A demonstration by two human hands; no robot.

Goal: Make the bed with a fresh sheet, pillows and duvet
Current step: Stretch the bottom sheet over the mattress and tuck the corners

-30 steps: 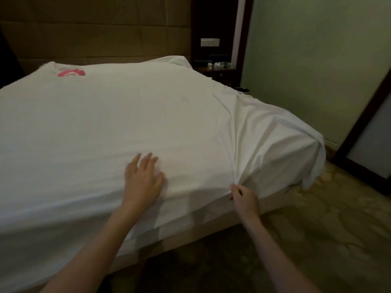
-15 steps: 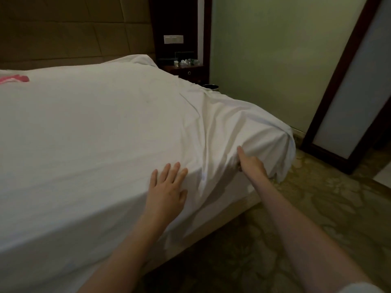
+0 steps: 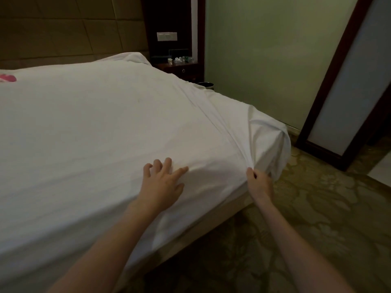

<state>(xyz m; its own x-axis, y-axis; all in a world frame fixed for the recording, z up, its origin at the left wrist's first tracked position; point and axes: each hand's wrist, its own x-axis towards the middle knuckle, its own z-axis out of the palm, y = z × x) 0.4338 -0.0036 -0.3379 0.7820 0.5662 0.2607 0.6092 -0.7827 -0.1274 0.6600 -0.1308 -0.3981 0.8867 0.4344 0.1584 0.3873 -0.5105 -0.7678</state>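
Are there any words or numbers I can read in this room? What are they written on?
None can be read.
The pink mark on the white sheet: cut off at the edge, no letters legible.
The white wall plate: no readable print.
The small items on the nightstand: too small and blurred to read.

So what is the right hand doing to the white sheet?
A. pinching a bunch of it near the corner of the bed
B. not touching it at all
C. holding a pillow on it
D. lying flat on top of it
A: the right hand pinches a gathered fold of the white sheet near the bed's corner, with creases fanning up from its fingers, while the left hand rests on top.
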